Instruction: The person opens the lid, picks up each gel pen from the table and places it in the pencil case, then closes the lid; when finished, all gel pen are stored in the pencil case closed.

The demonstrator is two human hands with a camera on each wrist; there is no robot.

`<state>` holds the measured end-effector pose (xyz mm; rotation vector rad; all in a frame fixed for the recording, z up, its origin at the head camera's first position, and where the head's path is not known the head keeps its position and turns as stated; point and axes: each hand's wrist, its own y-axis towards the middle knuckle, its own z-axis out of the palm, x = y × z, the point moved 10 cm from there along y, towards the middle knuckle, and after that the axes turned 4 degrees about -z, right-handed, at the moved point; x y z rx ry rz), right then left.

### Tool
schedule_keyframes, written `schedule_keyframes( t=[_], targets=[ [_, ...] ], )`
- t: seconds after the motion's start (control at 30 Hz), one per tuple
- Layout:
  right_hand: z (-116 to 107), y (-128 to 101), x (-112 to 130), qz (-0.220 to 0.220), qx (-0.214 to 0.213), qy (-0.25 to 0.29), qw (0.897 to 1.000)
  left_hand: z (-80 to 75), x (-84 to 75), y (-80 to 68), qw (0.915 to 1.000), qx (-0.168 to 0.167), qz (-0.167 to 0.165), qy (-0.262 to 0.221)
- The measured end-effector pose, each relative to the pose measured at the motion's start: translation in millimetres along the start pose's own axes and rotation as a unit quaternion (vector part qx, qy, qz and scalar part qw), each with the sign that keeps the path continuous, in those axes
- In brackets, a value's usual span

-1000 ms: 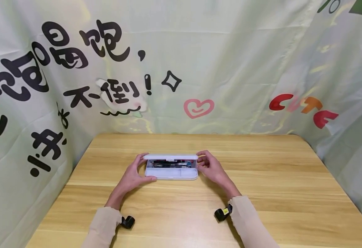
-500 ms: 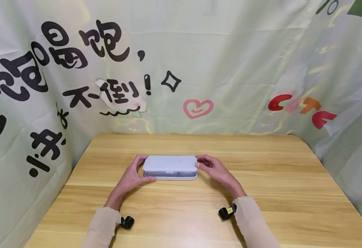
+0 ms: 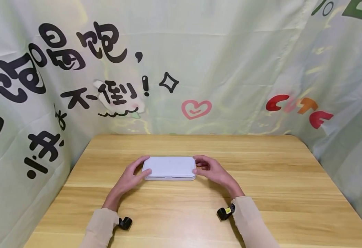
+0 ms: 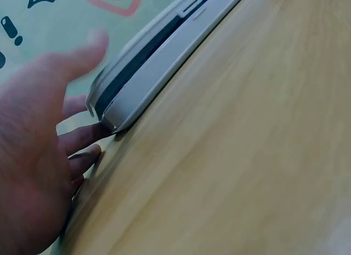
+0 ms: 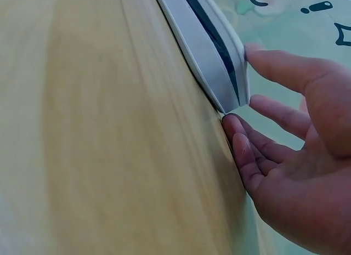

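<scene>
A pale lavender pencil case [image 3: 169, 167] lies on the wooden table, its lid almost down. In the left wrist view, a dark gap runs between the lid and the base [image 4: 159, 68]. My left hand [image 3: 132, 175] is at the case's left end; its fingers touch that end while the blurred thumb is raised over the lid. At the opposite end, my right hand [image 3: 212, 169] has its thumb against the lid's edge and its fingers curled low by the base [image 5: 203, 63]. What lies inside the case is hidden.
The wooden table [image 3: 181, 213] stretches around the case on all sides. A printed curtain [image 3: 230, 69] hangs behind it and along both sides. Small black cameras sit at the left cuff [image 3: 125, 223] and the right cuff [image 3: 225, 212].
The pencil case's lid has swung forward and down, covering the pens seen earlier. My left thumb has moved from the front edge to above the lid; my right thumb has come to the lid.
</scene>
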<state>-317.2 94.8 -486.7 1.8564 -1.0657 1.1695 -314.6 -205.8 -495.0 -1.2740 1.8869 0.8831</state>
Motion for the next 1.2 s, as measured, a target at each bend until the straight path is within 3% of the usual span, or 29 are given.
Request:
schedule_keyframes(
  t=[0.43,0.8,1.2],
  targets=[
    [0.2,2.5,1.5,0.0,0.006,-0.014,1.0,-3.0,-2.5,1.4,0.9998,-0.016,0.002,-0.014],
    [0.0,-1.4,2.5,0.015,0.014,-0.039,0.999,2.7,-2.2,0.8,0.9996,0.005,-0.023,0.014],
    [-2.0,-10.5,-0.8,0.01,0.005,-0.046,0.999,9.5,-1.5,-0.7,0.9999,0.004,-0.009,0.014]
  ],
)
